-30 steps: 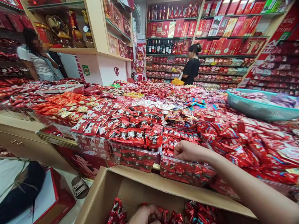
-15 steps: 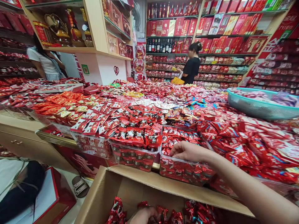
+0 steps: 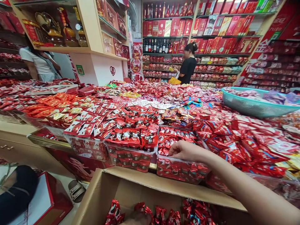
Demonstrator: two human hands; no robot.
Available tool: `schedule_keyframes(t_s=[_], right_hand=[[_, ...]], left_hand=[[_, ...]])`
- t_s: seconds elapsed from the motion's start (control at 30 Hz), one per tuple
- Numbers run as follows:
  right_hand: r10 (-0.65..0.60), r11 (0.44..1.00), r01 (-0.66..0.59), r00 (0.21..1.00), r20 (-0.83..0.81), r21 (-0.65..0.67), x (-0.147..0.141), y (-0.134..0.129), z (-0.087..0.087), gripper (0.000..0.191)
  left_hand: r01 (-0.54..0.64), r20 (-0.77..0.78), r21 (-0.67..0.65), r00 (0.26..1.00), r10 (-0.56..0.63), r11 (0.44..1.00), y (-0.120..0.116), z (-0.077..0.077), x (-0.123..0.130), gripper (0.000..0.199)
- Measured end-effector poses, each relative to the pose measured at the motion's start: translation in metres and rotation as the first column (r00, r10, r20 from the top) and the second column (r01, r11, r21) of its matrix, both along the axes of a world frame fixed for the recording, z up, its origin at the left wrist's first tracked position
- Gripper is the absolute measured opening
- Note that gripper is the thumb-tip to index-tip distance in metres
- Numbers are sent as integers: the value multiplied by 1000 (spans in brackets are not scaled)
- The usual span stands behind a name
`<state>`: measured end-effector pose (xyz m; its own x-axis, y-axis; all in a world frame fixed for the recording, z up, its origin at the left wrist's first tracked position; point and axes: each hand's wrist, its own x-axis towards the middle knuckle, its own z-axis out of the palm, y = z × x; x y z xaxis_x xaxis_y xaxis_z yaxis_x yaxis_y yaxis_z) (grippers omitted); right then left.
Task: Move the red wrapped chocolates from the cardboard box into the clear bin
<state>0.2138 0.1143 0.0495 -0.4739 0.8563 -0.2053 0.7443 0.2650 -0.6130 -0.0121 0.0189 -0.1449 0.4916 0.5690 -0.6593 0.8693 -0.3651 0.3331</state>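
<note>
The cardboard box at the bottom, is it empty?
No, the cardboard box has red wrapped candies lying inside it.

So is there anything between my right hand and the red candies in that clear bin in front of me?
Nothing visible does. The right hand rests directly on the red wrapped candies inside the clear bin, fingers curled down among them. The bin is open-topped, and its front wall lies below the hand, not in its path.

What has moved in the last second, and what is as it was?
The left hand has sunk deeper among the red candies in the cardboard box, now barely in view. The right hand has stayed over the clear bin, fingers curled. The displays are unchanged.
</note>
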Motion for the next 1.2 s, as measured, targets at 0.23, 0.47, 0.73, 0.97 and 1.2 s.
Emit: schedule_keyframes(t_s=[0.23,0.47,0.73,0.97,1.2], right_hand=[[23,997,-23,1000,1,-69,-1,5,-4,17],[-2,1000,3,999,-32,14,6,7,-3,14],[-2,1000,3,999,-54,16,3,6,-1,13],[4,998,-2,999,-36,63,4,4,1,11],[-212,899,226,974,-79,376,10,10,10,13]], left_hand=[[-17,40,-20,999,18,1000,4,-3,-10,36],[-15,128,20,992,12,1000,2,-21,-21,35],[-82,120,-67,989,89,994,2,7,-18,34],[-28,117,-37,993,32,999,4,-20,-22,36],[9,81,4,997,-10,1000,8,-30,-18,36]])
